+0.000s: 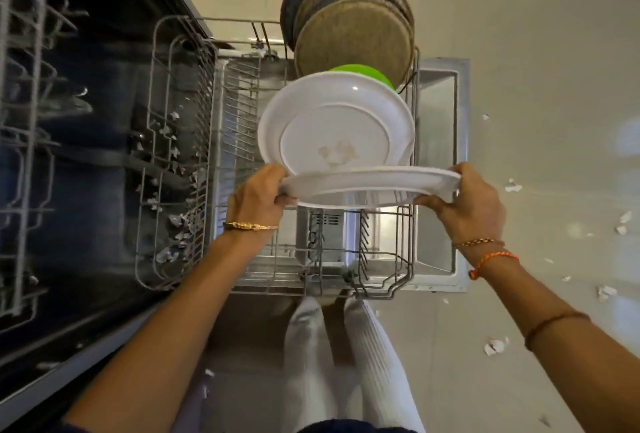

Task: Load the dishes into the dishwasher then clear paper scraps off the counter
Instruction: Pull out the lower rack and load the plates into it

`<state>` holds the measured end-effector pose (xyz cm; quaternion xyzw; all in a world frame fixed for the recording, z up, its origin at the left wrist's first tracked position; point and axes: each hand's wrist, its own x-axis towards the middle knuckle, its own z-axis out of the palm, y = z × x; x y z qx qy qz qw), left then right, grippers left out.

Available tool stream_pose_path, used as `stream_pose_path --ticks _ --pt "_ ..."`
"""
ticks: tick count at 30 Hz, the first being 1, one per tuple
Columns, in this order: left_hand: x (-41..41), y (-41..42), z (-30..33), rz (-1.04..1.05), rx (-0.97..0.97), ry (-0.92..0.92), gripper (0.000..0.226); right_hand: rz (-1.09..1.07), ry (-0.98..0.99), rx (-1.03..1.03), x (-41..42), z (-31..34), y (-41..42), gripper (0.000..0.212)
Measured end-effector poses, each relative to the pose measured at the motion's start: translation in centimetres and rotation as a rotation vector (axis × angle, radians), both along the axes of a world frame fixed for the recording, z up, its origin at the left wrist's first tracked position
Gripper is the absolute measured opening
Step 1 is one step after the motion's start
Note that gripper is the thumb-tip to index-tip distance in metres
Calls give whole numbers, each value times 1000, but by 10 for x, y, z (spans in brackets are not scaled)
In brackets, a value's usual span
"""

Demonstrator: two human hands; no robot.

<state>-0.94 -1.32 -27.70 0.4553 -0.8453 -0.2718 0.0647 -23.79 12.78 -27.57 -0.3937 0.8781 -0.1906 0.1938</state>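
- Upright white plate (334, 127) and brown plates (356, 37) fill my rack's (398, 280) far slots.
- Near slots, below my held plate (370, 183), stand open.

A pale beige glossy tiled floor (519, 34) fills the right and top, catching soft patches of light; at the left edge runs a dark cabinet front with a grey trim strip (86, 373) along its foot.
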Motion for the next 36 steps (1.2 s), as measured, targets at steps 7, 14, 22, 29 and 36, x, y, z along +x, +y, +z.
stream_pose_path --ticks 7,14,22,29,36 --pt "5 6 -17 41 -49 39 23 0 2 -43 -1 -14 -1 43" --pt "0 -21 18 69 -74 118 31 65 -22 -257 3 23 -4 42" --pt "-2 -21 25 76 -100 130 27 52 -16 -282 -1 30 -9 40" --pt "-4 -22 24 184 21 69 28 82 -72 -166 -2 25 -25 43" --pt "1 -12 13 256 72 35 28 58 -78 -122 12 11 -17 41"
